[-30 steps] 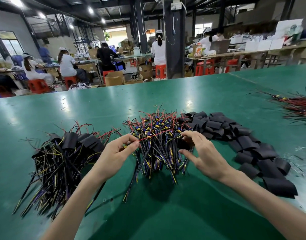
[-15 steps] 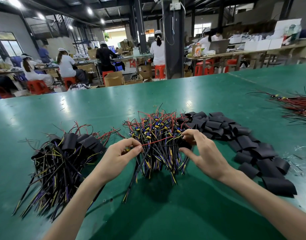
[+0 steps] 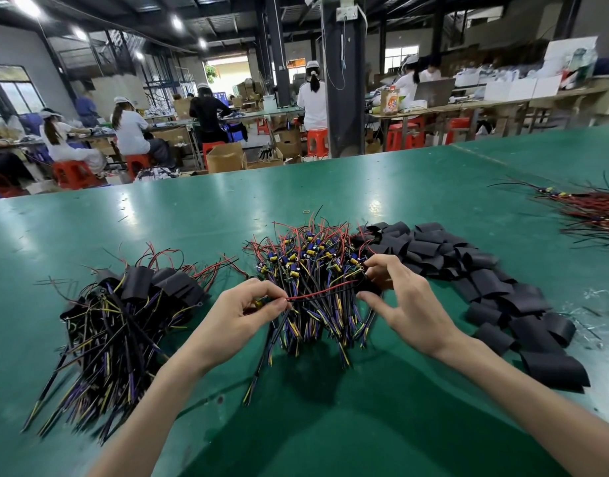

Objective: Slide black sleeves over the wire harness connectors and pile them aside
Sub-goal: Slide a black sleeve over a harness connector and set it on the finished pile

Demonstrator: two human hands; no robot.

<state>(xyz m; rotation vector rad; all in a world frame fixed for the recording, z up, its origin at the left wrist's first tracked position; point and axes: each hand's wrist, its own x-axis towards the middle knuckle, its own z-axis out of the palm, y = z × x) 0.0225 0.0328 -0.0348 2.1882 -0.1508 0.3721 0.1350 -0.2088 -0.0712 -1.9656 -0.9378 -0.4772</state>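
Head view: left hand (image 3: 241,315) and right hand (image 3: 409,304) hold red wire (image 3: 316,295) over harness pile (image 3: 310,259)

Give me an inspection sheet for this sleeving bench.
surface: green table, glossy with lamp glare.
job's things: unsleeved harnesses heaped centre; black sleeves loose to their right; sleeved harnesses piled left.
clutter: red wire bundle far right; scraps at the right edge.
hands: left hand pinches a red wire; right hand curls at its other end, grip unclear.
cables: cord hangs down the pillar.
surroundings: workers on red stools; cardboard boxes.
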